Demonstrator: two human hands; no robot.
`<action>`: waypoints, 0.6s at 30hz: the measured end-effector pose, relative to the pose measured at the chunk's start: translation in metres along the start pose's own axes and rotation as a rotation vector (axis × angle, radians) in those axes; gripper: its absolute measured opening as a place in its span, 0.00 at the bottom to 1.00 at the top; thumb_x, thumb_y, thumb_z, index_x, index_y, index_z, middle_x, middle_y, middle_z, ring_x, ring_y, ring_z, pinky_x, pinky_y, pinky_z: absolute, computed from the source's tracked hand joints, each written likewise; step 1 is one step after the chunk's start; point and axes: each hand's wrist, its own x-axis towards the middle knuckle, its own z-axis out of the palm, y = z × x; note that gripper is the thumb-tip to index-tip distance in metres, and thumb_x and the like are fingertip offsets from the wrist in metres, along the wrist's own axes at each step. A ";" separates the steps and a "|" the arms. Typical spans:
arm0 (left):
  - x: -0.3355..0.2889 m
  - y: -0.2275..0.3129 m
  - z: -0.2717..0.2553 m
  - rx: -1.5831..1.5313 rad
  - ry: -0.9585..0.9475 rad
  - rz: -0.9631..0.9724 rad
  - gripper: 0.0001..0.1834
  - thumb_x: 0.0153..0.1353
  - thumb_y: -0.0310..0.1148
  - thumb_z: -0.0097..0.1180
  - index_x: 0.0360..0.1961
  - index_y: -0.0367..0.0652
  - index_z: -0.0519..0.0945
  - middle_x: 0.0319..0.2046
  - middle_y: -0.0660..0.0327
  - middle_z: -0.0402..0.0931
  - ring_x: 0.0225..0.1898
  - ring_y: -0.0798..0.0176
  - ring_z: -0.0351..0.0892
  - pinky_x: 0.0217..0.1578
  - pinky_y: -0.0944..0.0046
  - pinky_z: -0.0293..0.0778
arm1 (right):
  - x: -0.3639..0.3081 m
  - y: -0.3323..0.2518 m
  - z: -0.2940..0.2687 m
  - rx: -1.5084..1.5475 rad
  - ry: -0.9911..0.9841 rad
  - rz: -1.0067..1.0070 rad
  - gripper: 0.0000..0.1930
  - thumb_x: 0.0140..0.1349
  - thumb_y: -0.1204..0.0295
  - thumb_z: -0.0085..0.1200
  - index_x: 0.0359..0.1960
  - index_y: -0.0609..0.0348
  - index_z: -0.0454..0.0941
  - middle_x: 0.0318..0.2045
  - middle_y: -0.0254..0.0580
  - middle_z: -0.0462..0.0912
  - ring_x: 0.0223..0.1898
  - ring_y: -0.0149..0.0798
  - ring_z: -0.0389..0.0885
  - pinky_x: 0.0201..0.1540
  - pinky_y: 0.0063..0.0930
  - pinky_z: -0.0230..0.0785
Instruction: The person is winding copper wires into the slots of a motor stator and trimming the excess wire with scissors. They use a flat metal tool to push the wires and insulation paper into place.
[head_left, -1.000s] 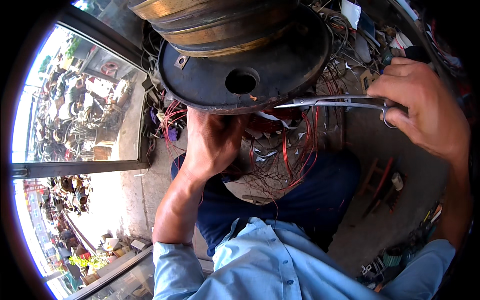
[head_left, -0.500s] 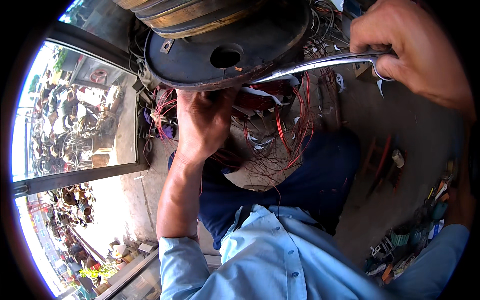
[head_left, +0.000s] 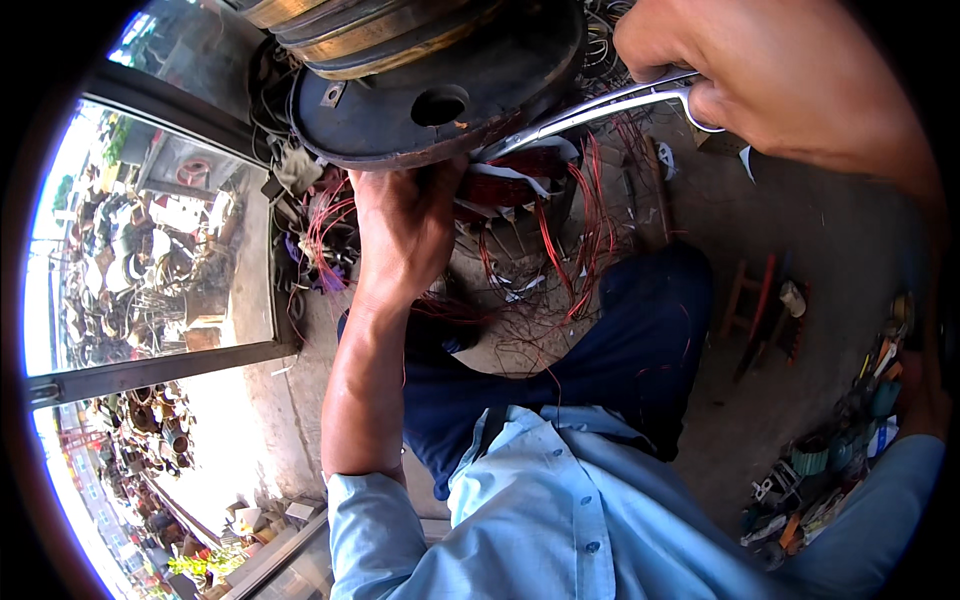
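My right hand [head_left: 770, 85] at the upper right grips the finger loops of long silver scissors [head_left: 610, 107]. Their blades reach left along the edge of a black disc [head_left: 380, 125], the tips close to white insulating strips [head_left: 515, 177]. Bundles of dark red copper wire [head_left: 495, 190] lie among these strips below the disc. Just beneath the disc's near edge is my left hand [head_left: 405, 220], its fingers hidden by the disc and the coils. The disc has a round hole and a small metal tab, with brass-coloured rings [head_left: 370, 45] stacked on it.
Loose red wires [head_left: 565, 240] hang over the floor near my knees. A small red stool [head_left: 750, 300] stands at the right, with scattered tools [head_left: 870, 400] beyond it. On the left, a metal-framed glass panel [head_left: 160, 370] borders heaps of scrap parts [head_left: 130, 240].
My right hand and the scissors have moved left, bringing the blades further in toward my left hand and the white strips. The left hand stays under the disc's edge.
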 end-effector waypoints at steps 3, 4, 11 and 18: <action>0.007 0.001 0.004 0.003 0.027 0.052 0.19 0.75 0.32 0.58 0.63 0.36 0.81 0.57 0.53 0.84 0.57 0.62 0.80 0.62 0.60 0.71 | -0.005 -0.019 -0.017 -0.074 -0.045 0.009 0.08 0.55 0.78 0.56 0.33 0.71 0.82 0.26 0.57 0.82 0.31 0.57 0.82 0.38 0.48 0.76; 0.006 -0.003 0.002 0.023 0.019 0.034 0.19 0.75 0.32 0.58 0.63 0.36 0.80 0.57 0.52 0.84 0.58 0.62 0.79 0.63 0.60 0.70 | -0.002 -0.023 -0.020 -0.087 -0.053 0.001 0.08 0.55 0.78 0.55 0.33 0.71 0.82 0.25 0.58 0.82 0.30 0.57 0.82 0.38 0.48 0.76; -0.006 -0.004 -0.010 -0.171 0.000 -0.069 0.18 0.76 0.33 0.57 0.63 0.36 0.79 0.57 0.55 0.83 0.59 0.62 0.78 0.62 0.62 0.70 | -0.008 -0.016 -0.010 -0.041 0.025 0.055 0.07 0.52 0.78 0.57 0.32 0.69 0.81 0.25 0.56 0.81 0.31 0.56 0.81 0.39 0.48 0.74; -0.050 -0.001 -0.031 0.069 -0.142 0.369 0.13 0.63 0.32 0.70 0.27 0.38 0.79 0.53 0.50 0.83 0.66 0.41 0.72 0.70 0.39 0.60 | -0.063 0.024 0.117 0.286 0.451 0.131 0.10 0.54 0.79 0.62 0.39 0.64 0.82 0.27 0.53 0.81 0.31 0.54 0.83 0.36 0.46 0.72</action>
